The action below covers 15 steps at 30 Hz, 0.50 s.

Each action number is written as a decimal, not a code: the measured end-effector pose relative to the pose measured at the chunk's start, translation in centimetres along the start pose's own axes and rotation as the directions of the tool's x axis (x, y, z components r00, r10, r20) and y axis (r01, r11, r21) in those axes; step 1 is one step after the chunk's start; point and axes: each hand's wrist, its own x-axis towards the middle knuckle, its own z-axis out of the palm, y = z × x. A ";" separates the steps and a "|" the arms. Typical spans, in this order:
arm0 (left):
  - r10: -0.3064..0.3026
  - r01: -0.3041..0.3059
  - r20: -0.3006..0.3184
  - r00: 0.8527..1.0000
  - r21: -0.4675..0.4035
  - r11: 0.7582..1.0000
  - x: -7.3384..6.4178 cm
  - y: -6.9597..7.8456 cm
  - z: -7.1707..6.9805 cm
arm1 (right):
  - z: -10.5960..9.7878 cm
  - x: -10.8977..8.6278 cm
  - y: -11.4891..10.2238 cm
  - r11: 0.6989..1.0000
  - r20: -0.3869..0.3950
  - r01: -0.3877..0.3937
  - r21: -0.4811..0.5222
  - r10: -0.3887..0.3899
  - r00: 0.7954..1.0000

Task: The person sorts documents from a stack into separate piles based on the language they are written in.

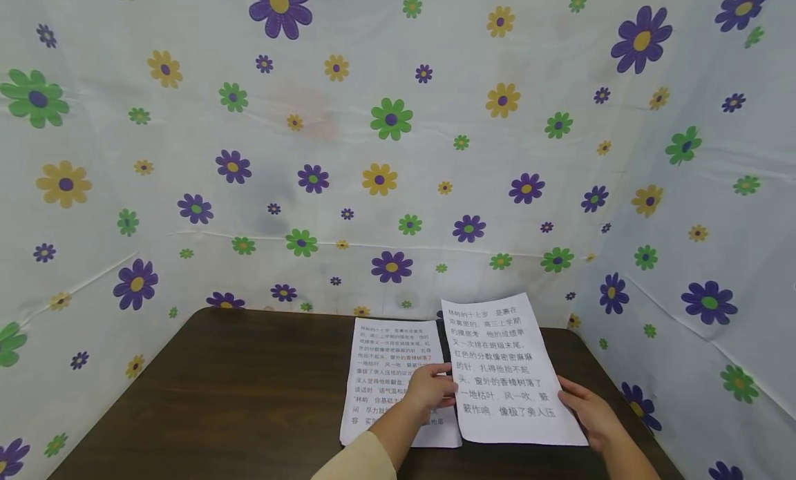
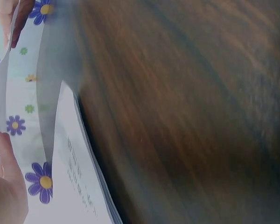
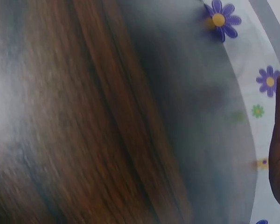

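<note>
At five o'clock, left hand (image 1: 425, 396) and right hand (image 1: 591, 414) pinch opposite sides of the printed paper (image 1: 500, 369), fingers (image 1: 573, 389) closed; keep tension even.
</note>
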 end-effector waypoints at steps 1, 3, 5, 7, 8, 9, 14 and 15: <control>-0.003 0.003 0.006 1.000 0.000 1.000 0.0 0.0 0.2 | -0.2 0.1 0.1 1.000 0.000 -0.006 0.003 0.006 1.000; -0.010 0.010 0.019 1.000 0.002 1.000 -0.1 -0.1 0.5 | -0.4 0.3 0.3 1.000 0.005 -0.013 0.006 0.013 1.000; -0.022 0.022 0.034 0.999 0.009 1.000 -0.2 -0.2 0.8 | -0.6 0.5 0.5 1.000 0.003 -0.016 0.013 0.016 1.000; -0.036 0.035 0.048 0.998 0.025 0.999 -0.3 -0.2 1.0 | -0.7 0.7 0.6 1.000 0.008 -0.013 0.011 0.013 1.000; -0.045 0.044 0.053 0.998 0.035 0.998 -0.3 -0.2 1.0 | -0.7 0.8 0.6 1.000 0.008 -0.013 0.009 0.013 1.000; -0.054 0.052 0.056 0.997 0.048 0.997 -0.3 -0.2 1.1 | -0.7 0.9 0.7 1.000 0.004 -0.015 0.007 0.015 1.000; -0.088 0.081 0.069 0.994 0.107 0.991 -0.6 -0.3 1.4 | -0.7 1.3 0.9 0.999 -0.007 -0.027 -0.018 0.027 1.000; -0.091 0.082 0.075 0.993 0.109 0.991 -0.6 -0.4 1.4 | -0.7 1.3 0.9 0.999 -0.009 -0.031 -0.023 0.031 0.999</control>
